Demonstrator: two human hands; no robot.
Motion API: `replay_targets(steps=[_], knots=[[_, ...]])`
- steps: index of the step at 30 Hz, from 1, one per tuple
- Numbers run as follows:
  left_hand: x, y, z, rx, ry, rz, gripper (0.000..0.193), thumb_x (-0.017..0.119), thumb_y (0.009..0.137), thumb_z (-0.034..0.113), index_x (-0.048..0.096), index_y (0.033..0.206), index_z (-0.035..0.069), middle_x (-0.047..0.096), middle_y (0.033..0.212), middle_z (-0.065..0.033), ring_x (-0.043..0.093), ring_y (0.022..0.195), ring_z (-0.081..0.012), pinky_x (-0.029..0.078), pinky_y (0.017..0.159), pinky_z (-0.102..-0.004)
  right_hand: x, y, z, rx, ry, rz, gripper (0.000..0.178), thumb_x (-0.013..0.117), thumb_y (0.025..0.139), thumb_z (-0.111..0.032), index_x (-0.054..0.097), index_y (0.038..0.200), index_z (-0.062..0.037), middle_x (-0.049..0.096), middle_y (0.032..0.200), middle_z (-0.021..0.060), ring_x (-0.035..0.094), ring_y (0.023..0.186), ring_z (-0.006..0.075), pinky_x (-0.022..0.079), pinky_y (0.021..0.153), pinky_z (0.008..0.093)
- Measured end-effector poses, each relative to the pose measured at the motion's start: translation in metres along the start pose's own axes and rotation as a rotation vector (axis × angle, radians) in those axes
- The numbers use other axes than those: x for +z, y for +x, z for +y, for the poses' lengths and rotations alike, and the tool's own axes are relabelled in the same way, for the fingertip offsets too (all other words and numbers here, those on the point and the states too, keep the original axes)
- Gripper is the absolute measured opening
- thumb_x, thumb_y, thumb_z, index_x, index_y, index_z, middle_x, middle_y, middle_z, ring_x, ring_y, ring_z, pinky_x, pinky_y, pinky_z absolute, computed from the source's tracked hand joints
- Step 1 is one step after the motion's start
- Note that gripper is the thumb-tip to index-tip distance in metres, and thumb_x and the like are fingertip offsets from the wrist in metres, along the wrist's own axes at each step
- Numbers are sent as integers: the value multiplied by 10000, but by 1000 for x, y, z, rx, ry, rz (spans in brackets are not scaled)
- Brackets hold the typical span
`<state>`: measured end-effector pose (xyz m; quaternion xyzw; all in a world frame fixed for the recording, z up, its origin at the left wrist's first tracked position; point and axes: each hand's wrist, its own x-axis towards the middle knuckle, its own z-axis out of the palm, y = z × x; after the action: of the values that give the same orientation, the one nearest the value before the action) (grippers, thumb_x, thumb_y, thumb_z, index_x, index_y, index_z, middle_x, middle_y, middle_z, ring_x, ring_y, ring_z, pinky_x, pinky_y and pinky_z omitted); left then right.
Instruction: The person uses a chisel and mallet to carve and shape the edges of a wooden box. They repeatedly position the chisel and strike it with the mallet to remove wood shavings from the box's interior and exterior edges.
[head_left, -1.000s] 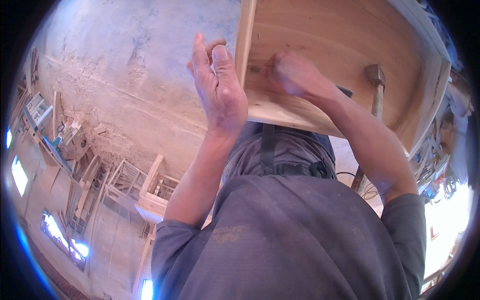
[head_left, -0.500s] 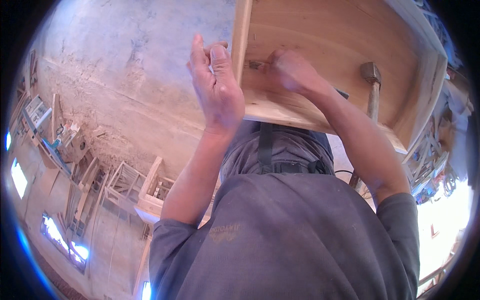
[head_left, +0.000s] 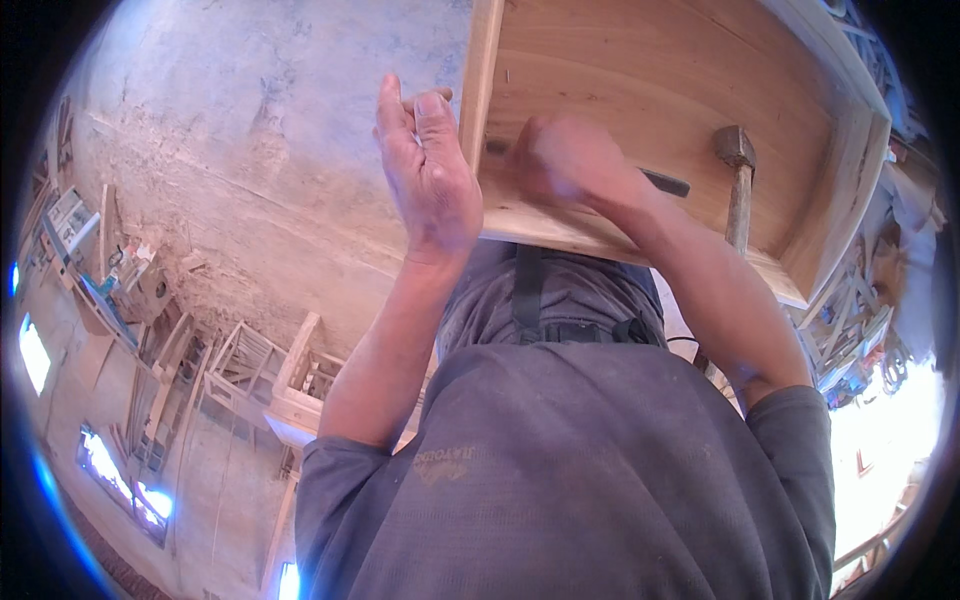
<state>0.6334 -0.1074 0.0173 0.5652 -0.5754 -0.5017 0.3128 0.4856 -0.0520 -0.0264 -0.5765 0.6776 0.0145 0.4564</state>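
Observation:
My left hand (head_left: 432, 175) is raised along the outer side of a wooden box's left wall (head_left: 480, 75). Its thumb and a finger point up and stand apart; the other fingers are partly hidden, and I see nothing held. Inside the box, my right hand (head_left: 568, 158) is closed and smeared by motion. A dark metal tip (head_left: 496, 146) sticks out of it toward the left wall, on a tool whose kind I cannot make out. A flat black bar (head_left: 664, 182) shows past my right wrist. Whether it belongs to that tool is unclear.
A hammer (head_left: 736, 150) with a wooden handle leans in the box's right part, head upward. A small nail-like piece (head_left: 507, 76) shows near the left wall. Wooden frames (head_left: 245, 365) and timber pieces stand at the lower left. A cluttered heap (head_left: 850, 335) lies at the right.
My right hand has shifted slightly left and down inside the box, and the black bar shows more. My left hand keeps almost the same pose.

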Motion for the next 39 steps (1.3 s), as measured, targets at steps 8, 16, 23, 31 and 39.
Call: replay_targets(steps=[8,16,23,31,39], knots=[[0,0,6,-115,-138,-7,614,481,1109,289,305,1498,-152,592,1102,-80,526,956,-122,457,885,-256,-26,13,21,170,178,156,293,559,949,-230,737,1054,-23,720,964,276,675,1010,464,535,888,517],[2,2,6,-129,-139,-40,620,481,1110,269,279,1507,-161,602,1028,-48,531,931,-99,449,870,-231,-9,2,-7,43,123,197,207,587,862,-127,719,959,0,719,889,272,708,864,456,573,780,527],[2,2,8,-126,-129,-35,635,482,1112,285,278,1509,-167,636,1075,-72,565,998,-121,453,951,-256,-7,-12,-6,-147,-48,-19,238,610,842,-162,761,955,-16,739,917,244,732,884,424,600,765,518],[0,2,6,-127,39,-68,621,444,1125,332,317,1521,-128,616,1230,-163,578,1156,-176,448,1038,-302,-32,45,39,41,166,170,269,598,832,-131,756,1032,-45,726,979,261,703,940,437,558,854,519],[6,4,5,-132,-5,-71,593,462,1118,319,401,1472,-152,592,1299,-169,554,1191,-178,443,1035,-297,-31,21,17,20,240,195,257,590,823,-116,765,987,-24,721,914,282,712,887,452,586,789,499]])
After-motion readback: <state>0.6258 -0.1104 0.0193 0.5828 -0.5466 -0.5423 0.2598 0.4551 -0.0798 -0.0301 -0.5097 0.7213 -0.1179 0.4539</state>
